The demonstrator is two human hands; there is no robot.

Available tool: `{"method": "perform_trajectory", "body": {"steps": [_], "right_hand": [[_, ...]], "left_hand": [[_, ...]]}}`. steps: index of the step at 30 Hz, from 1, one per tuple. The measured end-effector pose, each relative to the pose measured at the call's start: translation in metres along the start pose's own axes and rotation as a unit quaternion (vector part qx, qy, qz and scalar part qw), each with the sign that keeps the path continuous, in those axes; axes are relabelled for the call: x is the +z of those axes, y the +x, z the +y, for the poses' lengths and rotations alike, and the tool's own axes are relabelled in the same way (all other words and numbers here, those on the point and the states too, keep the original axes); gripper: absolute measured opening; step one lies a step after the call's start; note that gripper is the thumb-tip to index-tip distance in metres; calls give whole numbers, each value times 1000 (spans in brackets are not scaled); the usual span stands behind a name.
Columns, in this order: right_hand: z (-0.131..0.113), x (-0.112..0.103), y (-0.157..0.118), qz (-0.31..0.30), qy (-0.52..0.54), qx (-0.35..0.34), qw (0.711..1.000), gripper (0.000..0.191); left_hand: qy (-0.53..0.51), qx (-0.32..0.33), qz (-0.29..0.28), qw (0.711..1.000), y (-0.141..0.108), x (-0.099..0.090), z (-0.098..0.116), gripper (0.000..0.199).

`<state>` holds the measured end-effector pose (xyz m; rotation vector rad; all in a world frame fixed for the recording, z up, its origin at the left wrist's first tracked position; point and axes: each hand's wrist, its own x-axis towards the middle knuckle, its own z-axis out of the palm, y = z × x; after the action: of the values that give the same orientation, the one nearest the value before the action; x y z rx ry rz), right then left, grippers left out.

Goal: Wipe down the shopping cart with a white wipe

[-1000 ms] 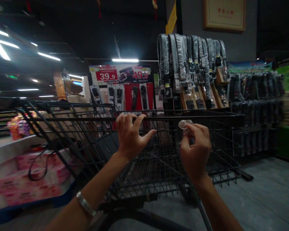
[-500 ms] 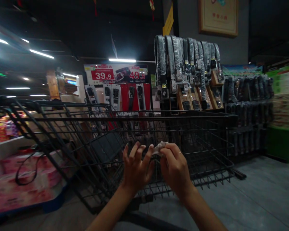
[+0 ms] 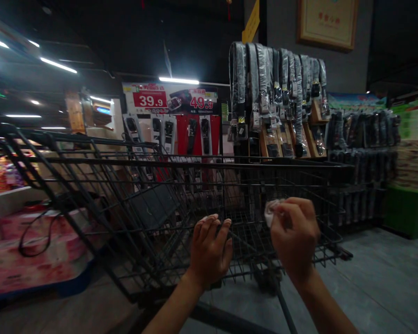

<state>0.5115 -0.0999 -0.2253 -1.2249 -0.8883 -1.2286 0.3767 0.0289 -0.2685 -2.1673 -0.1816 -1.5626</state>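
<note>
A black wire shopping cart (image 3: pixel 153 163) stands side-on right in front of me. My right hand (image 3: pixel 296 236) is closed on a small crumpled white tissue (image 3: pixel 271 211), held up before the cart's right half. To its left, my left hand (image 3: pixel 211 248) is raised with nothing in it, its fingers loosely bent and somewhat apart. It appears in front of the cart's wire side; whether it touches the wires I cannot tell. A dark panel (image 3: pixel 155 206) sits inside the cart on the left.
Behind the cart, packaged belts (image 3: pixel 264 88) hang on a rack beside a price sign (image 3: pixel 170 99). Pink packs (image 3: pixel 31 255) are stacked at the left on a blue base. A green bin (image 3: pixel 409 211) stands on the grey floor (image 3: pixel 372 278) at the right.
My right hand has moved right with the tissue, away from my left hand. The left hand has shifted slightly right and down, its fingers less spread. The view has turned a little.
</note>
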Motion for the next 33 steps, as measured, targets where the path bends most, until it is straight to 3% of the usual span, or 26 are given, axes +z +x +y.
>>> {"method": "perform_trajectory", "body": {"steps": [3, 6, 15, 20, 27, 33], "right_hand": [[12, -6, 6, 38, -18, 53, 998, 16], [13, -5, 0, 12, -11, 64, 998, 16], [-36, 15, -26, -121, 153, -14, 981, 22], [-31, 16, -25, -212, 196, -93, 953, 24], [13, -2, -18, -117, 95, -158, 976, 25], [36, -12, -17, -67, 25, -129, 989, 25]], "left_hand": [[-21, -23, 7, 999, 1, 1, 6, 31], [-30, -48, 14, 998, 2, 2, 12, 32], [-12, -70, 36, 997, 4, 6, 19, 29], [-18, -59, 36, 997, 4, 4, 15, 26], [-23, -58, -9, 998, 6, -3, 16, 31], [-22, -70, -6, 997, 6, -2, 17, 31]]}}
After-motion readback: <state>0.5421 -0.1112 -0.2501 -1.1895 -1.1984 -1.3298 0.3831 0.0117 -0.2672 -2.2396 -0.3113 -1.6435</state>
